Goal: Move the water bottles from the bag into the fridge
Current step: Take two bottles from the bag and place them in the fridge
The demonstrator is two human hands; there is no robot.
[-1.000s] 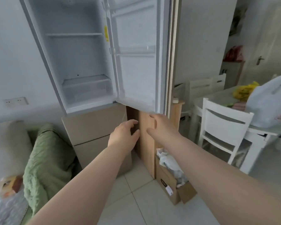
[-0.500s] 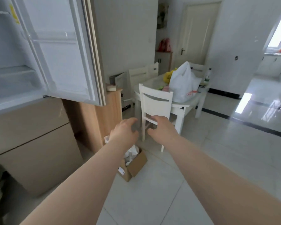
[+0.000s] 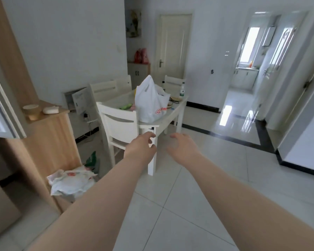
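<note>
Left hand (image 3: 141, 147) and right hand (image 3: 181, 149) empty, fingers (image 3: 150, 134) loosely curled. White bag (image 3: 149, 104) stands on table (image 3: 150, 125), well beyond the fingertips; bottles presumably inside, hidden. Likely heavy, soft-walled — grasp the handle loops (image 3: 147, 80) on top.

Both arms reach forward, the left hand (image 3: 142, 147) and right hand (image 3: 182, 148) empty with loosely curled fingers. Farther off, a white plastic bag (image 3: 150, 104) stands on the white table (image 3: 178, 107), a chair (image 3: 121, 125) at its left.

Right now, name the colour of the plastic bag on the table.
Plastic bag: white with red print; head view.
</note>
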